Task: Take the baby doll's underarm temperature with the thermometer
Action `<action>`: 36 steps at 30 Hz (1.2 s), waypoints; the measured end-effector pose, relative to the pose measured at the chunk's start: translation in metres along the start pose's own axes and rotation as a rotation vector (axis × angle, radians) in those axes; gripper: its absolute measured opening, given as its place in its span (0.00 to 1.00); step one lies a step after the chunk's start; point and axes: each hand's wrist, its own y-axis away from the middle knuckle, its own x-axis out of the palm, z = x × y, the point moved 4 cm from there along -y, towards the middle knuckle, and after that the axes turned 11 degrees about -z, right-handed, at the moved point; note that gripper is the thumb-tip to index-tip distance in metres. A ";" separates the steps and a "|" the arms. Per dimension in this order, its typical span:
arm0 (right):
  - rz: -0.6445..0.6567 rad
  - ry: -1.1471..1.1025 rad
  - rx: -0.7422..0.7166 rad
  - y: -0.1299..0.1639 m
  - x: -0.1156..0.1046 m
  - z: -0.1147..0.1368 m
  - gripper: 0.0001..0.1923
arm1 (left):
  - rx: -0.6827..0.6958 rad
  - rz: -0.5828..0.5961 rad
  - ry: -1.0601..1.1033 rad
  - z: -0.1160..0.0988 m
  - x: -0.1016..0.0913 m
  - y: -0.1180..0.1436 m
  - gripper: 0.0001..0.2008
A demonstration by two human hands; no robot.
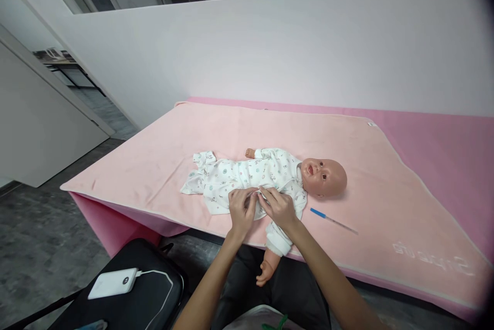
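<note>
Near the front edge of the pink blanket, your left hand and right hand pinch the doll's printed sleepsuit at its waist; a thermometer lies beside the doll's head.

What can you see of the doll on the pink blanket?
The doll lies on its back on the blanket, bald head to the right, eyes open. It wears a white printed suit. One bare hand hangs off the near edge. The left hand and right hand pinch the suit's front at the belly.
</note>
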 end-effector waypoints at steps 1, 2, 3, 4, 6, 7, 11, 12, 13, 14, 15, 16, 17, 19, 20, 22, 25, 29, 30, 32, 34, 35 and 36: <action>0.005 0.005 0.001 0.001 0.000 0.000 0.13 | 0.004 0.001 0.000 0.000 0.000 0.000 0.07; 0.009 0.010 0.001 0.001 0.001 0.000 0.13 | 0.008 0.001 0.000 -0.001 0.000 0.000 0.07; 0.010 0.014 0.003 0.002 0.001 -0.001 0.13 | 0.012 0.001 0.001 -0.001 0.000 0.000 0.07; 0.009 0.015 0.005 0.002 0.001 -0.001 0.13 | 0.015 0.002 0.001 -0.001 0.000 0.000 0.07; 0.010 0.008 0.009 0.003 0.002 -0.001 0.12 | 0.015 0.009 -0.002 -0.001 0.001 0.000 0.07; 0.012 0.003 0.010 0.003 0.002 -0.001 0.12 | 0.013 0.013 -0.005 -0.001 0.001 0.000 0.08; 0.001 0.006 0.005 0.002 0.001 -0.001 0.12 | 0.010 0.022 -0.014 -0.001 0.001 0.000 0.08; -0.003 0.008 0.006 0.002 0.001 -0.001 0.12 | 0.010 0.021 -0.013 -0.001 0.001 0.000 0.08; -0.003 0.008 0.009 0.002 0.001 -0.001 0.11 | 0.010 0.022 -0.012 -0.001 0.001 0.000 0.08; 0.000 0.006 0.015 0.002 0.001 -0.001 0.12 | 0.009 0.021 -0.011 -0.001 0.001 0.000 0.08; 0.008 0.002 0.020 0.002 0.001 -0.001 0.12 | 0.007 0.021 -0.012 -0.001 0.001 0.000 0.08; 0.017 -0.003 0.025 0.002 0.002 -0.001 0.12 | 0.004 0.021 -0.012 -0.001 0.001 0.000 0.08; 0.027 -0.006 0.030 0.003 0.002 -0.002 0.11 | 0.002 0.021 -0.012 0.000 0.001 0.000 0.08; 0.038 -0.011 0.038 0.003 0.003 -0.003 0.11 | -0.002 0.021 -0.009 0.000 0.000 0.000 0.08; 0.040 -0.015 0.041 0.004 0.003 -0.003 0.11 | -0.003 0.021 -0.006 0.000 0.000 0.000 0.08; 0.035 -0.026 0.046 0.003 0.003 -0.003 0.12 | -0.003 0.016 0.001 -0.001 0.000 0.000 0.08; 0.025 -0.039 0.040 0.003 0.003 -0.003 0.13 | -0.003 0.011 0.004 -0.002 0.000 0.000 0.08; 0.036 -0.039 0.053 0.003 0.004 -0.003 0.11 | -0.007 0.015 -0.017 0.000 0.000 0.000 0.09; 0.040 -0.042 0.060 0.003 0.004 -0.003 0.11 | -0.009 0.018 -0.021 0.000 0.001 0.001 0.10; 0.037 -0.048 0.069 0.003 0.004 -0.004 0.11 | -0.011 0.021 -0.024 0.001 0.001 0.001 0.10; 0.032 -0.052 0.070 0.004 0.004 -0.004 0.10 | -0.009 0.022 -0.022 0.001 0.001 0.001 0.10; 0.029 -0.051 0.070 0.003 0.004 -0.004 0.10 | -0.008 0.022 -0.020 0.001 0.001 0.001 0.10; 0.026 -0.050 0.071 0.003 0.004 -0.004 0.10 | -0.005 0.024 -0.020 0.001 0.001 0.001 0.09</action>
